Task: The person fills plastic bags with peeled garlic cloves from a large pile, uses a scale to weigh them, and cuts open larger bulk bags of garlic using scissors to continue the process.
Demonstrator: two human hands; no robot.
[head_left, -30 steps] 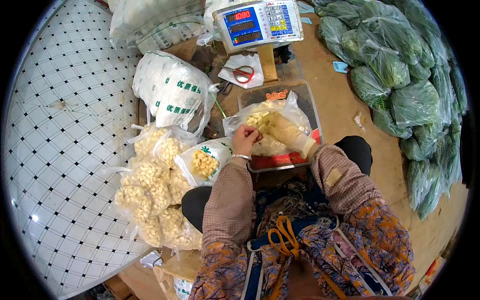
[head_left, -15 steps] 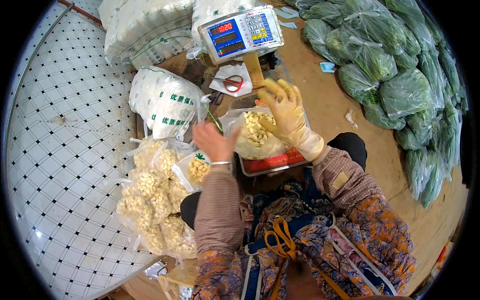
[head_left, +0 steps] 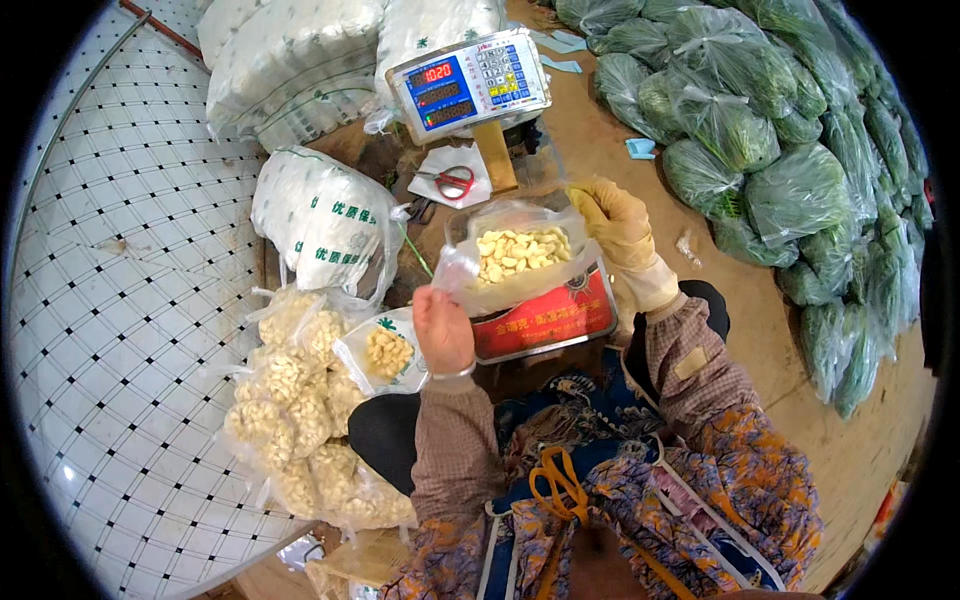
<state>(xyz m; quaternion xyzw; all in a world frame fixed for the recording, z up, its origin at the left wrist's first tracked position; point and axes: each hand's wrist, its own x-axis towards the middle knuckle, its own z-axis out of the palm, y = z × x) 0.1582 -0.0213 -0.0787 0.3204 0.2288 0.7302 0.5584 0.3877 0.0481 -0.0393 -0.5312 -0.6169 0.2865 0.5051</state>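
Note:
A clear plastic bag of pale peeled garlic cloves is held open-mouthed over the red plate of a scale. Whether its bottom still touches the plate is hard to make out. My bare left hand pinches the bag's left edge. On the right edge, my right hand, in a cream rubber glove, has its fingers closed round the plastic. Behind the bag stands the scale's display and keypad, lit with red digits. A small white bag of cloves lies just left of my left hand.
Several filled bags of garlic cloves are heaped at the left. Beyond them sit a white printed plastic bundle and larger white bundles. Red-handled scissors lie on white paper. Bagged green vegetables are piled at the right.
Both hands, open and raised beside the bag before, have come down and gripped its two edges. The bag's mouth is now spread wider, and more of the red plate shows.

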